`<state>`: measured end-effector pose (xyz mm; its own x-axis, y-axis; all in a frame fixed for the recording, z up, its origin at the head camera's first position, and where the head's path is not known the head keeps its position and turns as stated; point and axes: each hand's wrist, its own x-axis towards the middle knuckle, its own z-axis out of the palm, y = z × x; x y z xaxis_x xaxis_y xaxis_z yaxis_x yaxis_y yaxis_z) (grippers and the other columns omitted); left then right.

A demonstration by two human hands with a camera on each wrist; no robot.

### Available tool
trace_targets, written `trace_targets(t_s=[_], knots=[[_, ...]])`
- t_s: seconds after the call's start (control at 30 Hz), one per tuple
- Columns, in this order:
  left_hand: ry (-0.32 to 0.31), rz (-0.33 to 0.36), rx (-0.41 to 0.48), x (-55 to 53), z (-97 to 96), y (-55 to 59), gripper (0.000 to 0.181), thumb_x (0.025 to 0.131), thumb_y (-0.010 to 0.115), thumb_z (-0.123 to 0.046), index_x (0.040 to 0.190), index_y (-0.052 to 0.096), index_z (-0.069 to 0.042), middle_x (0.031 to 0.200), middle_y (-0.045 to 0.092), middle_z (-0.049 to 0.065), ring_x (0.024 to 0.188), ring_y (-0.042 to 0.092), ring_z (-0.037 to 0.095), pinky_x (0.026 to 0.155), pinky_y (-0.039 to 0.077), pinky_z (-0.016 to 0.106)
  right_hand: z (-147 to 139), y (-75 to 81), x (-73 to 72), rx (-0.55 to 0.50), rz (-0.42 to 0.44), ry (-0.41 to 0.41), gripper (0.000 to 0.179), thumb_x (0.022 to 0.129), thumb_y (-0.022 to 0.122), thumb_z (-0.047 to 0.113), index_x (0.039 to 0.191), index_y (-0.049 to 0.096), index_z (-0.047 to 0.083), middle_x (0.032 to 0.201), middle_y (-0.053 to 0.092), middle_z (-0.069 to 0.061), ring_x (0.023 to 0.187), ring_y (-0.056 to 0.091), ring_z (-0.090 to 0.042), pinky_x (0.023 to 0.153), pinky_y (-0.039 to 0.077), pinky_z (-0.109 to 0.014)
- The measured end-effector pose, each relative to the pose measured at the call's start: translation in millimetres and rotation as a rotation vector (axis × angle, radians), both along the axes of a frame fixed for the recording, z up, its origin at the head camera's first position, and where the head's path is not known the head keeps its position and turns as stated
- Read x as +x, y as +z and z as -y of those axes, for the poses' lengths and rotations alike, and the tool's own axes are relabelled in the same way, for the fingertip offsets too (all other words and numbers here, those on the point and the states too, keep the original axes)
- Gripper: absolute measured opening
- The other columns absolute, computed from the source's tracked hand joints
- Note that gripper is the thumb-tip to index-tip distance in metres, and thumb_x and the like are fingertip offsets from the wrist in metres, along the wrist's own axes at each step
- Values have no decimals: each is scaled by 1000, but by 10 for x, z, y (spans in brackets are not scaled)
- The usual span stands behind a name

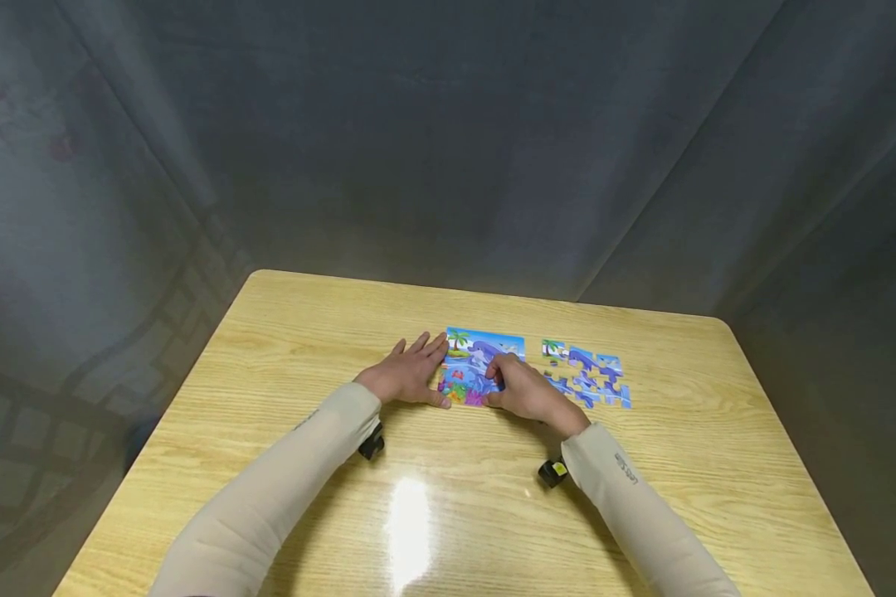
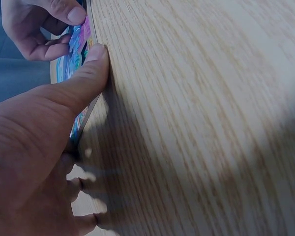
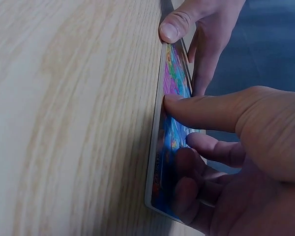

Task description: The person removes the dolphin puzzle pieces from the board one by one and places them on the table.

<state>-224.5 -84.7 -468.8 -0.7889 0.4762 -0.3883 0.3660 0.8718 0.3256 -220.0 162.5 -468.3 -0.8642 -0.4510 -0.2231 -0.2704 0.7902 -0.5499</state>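
A jigsaw puzzle (image 1: 508, 343) with a dolphin, palm and reef picture lies flat on the table. My left hand (image 1: 412, 373) rests along its left side, fingers extended at the upper left and thumb (image 2: 91, 69) at the lower left corner. Over the lower right part is my right hand (image 1: 523, 390), fingers curled down onto the picture. In the right wrist view its thumb (image 3: 201, 109) touches the puzzle near the front edge, with the index fingertip a little apart from it. I cannot tell whether a piece is pinched between them.
Loose puzzle pieces lie to the right of the puzzle: a palm piece (image 1: 552, 348), a dolphin piece (image 1: 582, 358) and several blue ones. The wooden table (image 1: 478, 514) ends at a grey curtain (image 1: 418, 166) behind.
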Motion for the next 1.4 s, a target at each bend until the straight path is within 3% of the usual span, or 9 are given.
trace_targets(t_s=[0.33, 0.57, 0.83, 1.17, 1.4], knots=[[-2, -2, 0, 3, -4, 9, 113, 95, 68, -66, 174, 5, -15, 183, -6, 1, 170, -5, 30, 137, 4, 63, -26, -23, 39, -24, -33, 8, 33, 94, 84, 18, 116, 62, 7, 107, 59, -8, 89, 51, -19, 75, 46, -34], [-9, -7, -3, 9, -5, 19, 112, 96, 68, -66, 174, 5, -14, 183, -6, 2, 170, -5, 31, 137, 4, 63, -30, -14, 84, -8, -61, 35, 44, 97, 80, 19, 136, 66, 4, 126, 64, -10, 105, 60, -20, 94, 56, -44], [-20, -25, -6, 35, -8, 33, 110, 97, 66, -66, 174, 7, -13, 183, -4, 4, 170, -3, 32, 137, 7, 63, -21, -4, 124, 1, -76, 28, 40, 97, 80, 19, 133, 69, 8, 119, 62, -7, 92, 53, -18, 80, 50, -37], [-15, -25, -3, 39, -2, 58, 110, 97, 66, -66, 174, 7, -13, 183, -4, 3, 170, -3, 33, 137, 7, 63, -19, 0, 157, -17, -149, 48, 21, 106, 68, 14, 126, 70, 12, 116, 72, -4, 92, 63, -15, 81, 56, -39], [-14, -29, -1, 42, 3, 49, 110, 97, 67, -65, 173, 9, -12, 183, -3, 4, 170, -2, 33, 137, 7, 64, -26, 32, 157, -58, -158, 60, 17, 108, 63, 10, 123, 71, 12, 109, 74, -2, 80, 60, -11, 75, 54, -35]])
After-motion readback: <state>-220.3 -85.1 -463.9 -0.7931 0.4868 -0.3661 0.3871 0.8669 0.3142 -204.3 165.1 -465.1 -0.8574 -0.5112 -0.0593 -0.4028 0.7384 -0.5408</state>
